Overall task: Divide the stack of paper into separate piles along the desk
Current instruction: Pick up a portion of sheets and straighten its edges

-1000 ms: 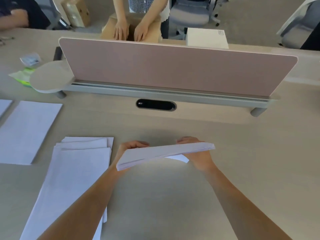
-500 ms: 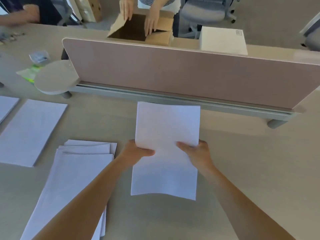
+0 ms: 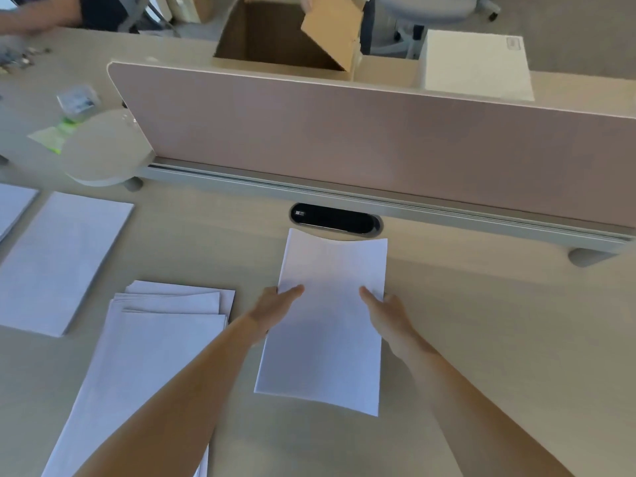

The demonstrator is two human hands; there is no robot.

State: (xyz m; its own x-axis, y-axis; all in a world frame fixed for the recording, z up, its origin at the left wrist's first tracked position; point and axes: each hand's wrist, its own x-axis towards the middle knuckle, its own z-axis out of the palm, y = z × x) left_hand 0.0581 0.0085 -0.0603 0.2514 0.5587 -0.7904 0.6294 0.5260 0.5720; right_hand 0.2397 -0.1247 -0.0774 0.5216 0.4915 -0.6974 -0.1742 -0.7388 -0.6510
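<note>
A white bundle of paper (image 3: 327, 325) lies lengthwise at the middle of the desk, its far edge bowed upward. My left hand (image 3: 275, 306) grips its left edge and my right hand (image 3: 387, 311) grips its right edge, thumbs on top. A loosely fanned pile of paper (image 3: 151, 352) rests to the left, partly under my left forearm. A neat pile (image 3: 58, 259) sits further left, and the corner of another pile (image 3: 12, 204) shows at the left border.
A pink divider screen (image 3: 344, 132) on a grey rail crosses the desk behind the paper, with a black cable port (image 3: 335, 220) at its foot. A round grey shelf (image 3: 103, 149) stands at its left end. Beyond it, another person's hand holds an open cardboard box (image 3: 292, 39).
The bundle went from held edge-on in the air, to tipped flat, to low over the desk. My view shifted left and forward, uncovering the cable port.
</note>
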